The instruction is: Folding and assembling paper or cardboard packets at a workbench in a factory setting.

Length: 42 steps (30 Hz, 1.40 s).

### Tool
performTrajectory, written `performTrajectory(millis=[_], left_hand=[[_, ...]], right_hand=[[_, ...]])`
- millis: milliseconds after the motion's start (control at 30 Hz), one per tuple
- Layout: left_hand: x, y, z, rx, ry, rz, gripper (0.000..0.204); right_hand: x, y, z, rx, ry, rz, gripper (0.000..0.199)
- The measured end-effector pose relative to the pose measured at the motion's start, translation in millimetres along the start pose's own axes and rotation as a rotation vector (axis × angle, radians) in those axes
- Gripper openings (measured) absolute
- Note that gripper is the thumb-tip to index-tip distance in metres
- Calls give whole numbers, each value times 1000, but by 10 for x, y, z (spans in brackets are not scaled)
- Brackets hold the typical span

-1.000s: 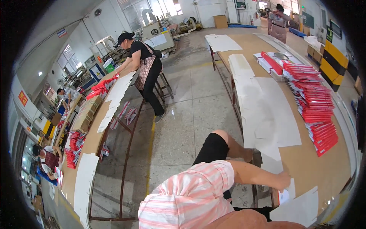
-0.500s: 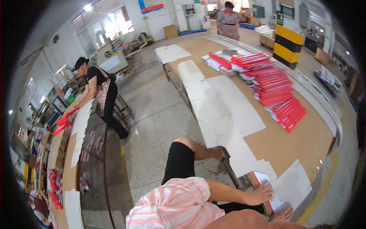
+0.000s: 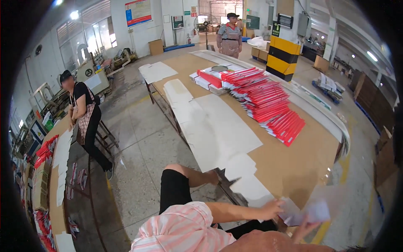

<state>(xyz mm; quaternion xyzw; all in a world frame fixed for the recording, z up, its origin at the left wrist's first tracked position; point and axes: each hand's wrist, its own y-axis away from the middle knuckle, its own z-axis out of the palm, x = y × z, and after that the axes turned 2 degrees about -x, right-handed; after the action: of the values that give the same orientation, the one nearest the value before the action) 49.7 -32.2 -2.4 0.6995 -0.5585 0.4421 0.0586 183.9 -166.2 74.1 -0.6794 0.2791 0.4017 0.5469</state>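
Observation:
Near the close right corner of the table, my left hand (image 3: 272,209) is closed at the left edge of a pale folded sheet (image 3: 293,215), fingers curled. My right hand (image 3: 305,230) has its fingers closed on the lower right part of the same sheet, which is smeared by motion. The sheet is raised and bent, its panels at an angle to each other. What is printed on it cannot be made out. White sheets (image 3: 247,178) lie on the table just beyond my left hand.
A fanned stack of red and white folded pieces (image 3: 264,103) lies on the brown tabletop (image 3: 306,155). A person in an apron (image 3: 87,109) stands at another table to the left. Another person (image 3: 229,37) stands beyond the far end, near a yellow and black pillar (image 3: 282,59).
Both hands have lifted the sheet from lying flat on the table, and it is now bent between them. The view has turned right. The person at left has straightened up somewhat.

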Motion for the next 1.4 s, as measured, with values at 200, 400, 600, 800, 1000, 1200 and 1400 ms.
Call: performTrajectory(millis=[200,400,600,800,1000,1200,1400], left_hand=[[337,195,-468,-314,-240,242,28],[414,110,-1176,-436,-542,223,20],[79,-514,-1010,104,-661,336,24],[-474,-18,-1353,149,-741,-28,36],[-315,203,-1814,-110,-569,-518,33],[-494,241,-1659,-367,-746,-18,40],[-616,433,-2543,-505,-777,248,31]], right_hand=[[-47,335,303,-799,1035,-289,56],[60,368,107,-368,577,-382,54],[-88,357,138,-384,468,-392,53],[-153,393,212,-567,888,-439,56],[-191,371,286,-599,894,-472,50],[-61,455,194,-650,949,-430,51],[61,544,73,-600,989,-397,54]])
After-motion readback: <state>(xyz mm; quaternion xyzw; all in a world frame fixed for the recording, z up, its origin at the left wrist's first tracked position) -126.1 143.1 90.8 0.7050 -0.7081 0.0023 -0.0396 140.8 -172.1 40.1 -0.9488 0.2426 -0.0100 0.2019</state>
